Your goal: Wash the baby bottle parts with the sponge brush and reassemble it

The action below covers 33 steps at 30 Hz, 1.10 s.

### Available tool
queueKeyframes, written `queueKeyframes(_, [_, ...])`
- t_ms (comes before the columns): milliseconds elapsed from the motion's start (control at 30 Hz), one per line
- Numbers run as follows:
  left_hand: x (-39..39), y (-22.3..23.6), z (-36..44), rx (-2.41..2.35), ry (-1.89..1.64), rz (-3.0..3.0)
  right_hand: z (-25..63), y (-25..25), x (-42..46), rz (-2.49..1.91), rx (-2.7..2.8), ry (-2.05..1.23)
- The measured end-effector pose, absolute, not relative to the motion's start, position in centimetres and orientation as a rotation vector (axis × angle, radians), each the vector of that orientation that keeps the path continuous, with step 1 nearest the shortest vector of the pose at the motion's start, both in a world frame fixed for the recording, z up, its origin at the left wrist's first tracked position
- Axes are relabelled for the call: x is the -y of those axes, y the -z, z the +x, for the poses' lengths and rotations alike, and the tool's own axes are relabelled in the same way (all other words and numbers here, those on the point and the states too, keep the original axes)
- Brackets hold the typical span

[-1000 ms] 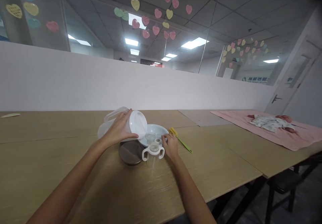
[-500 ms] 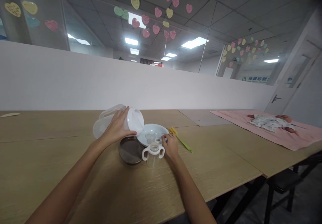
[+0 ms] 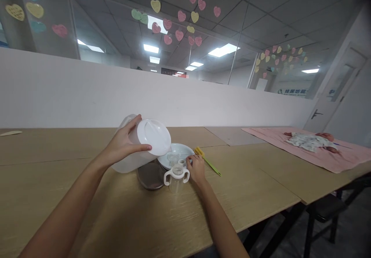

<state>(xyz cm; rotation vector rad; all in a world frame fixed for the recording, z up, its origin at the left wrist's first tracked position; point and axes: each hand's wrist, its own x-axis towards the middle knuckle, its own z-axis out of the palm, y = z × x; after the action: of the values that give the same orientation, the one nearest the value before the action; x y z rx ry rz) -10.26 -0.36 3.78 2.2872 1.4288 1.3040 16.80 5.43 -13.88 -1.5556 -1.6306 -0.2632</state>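
Observation:
My left hand (image 3: 123, 144) is wrapped round a translucent plastic pitcher (image 3: 142, 144) with a white lid, held tilted above the table with its spout over a white bowl (image 3: 181, 149). My right hand (image 3: 196, 169) rests at the bowl's near rim, fingers curled on the edge. A clear baby bottle with white handles (image 3: 176, 175) stands just left of that hand. Small clear parts lie inside the bowl. A dark round lid or dish (image 3: 150, 176) lies under the pitcher.
A yellow and green brush (image 3: 207, 159) lies right of the bowl. A pink blanket (image 3: 333, 161) with a baby doll (image 3: 311, 141) covers the far right table. A white partition wall runs behind the wooden table (image 3: 261, 188), whose edge drops off at right.
The pitcher has been lifted off its low tilt and swung right, its lid now facing me above the bowl. My right hand has stayed at the bowl.

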Motion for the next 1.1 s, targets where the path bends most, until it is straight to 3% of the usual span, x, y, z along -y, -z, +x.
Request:
queueKeyframes(200, [1.3, -2.4, -7.9, -1.278, -1.031, 2.537, 16.9, 14.2, -5.6, -1.523, 1.64, 0.275])
queueKeyframes(433, [1.0, -1.7, -7.4, -1.216, -0.955, 2.572, 17.0, 14.5, -5.7, -1.513, 1.656, 0.3])
queueKeyframes(933, [-3.6, -1.1, -11.4, -1.623, -1.738, 1.636, 17.0, 14.6, -5.7, -1.512, 1.673, 0.308])
queueKeyframes(1100, [-4.6, -0.8, -12.9, -1.654, -1.803, 1.434, 17.0, 14.6, -5.7, -1.536, 1.683, 0.322])
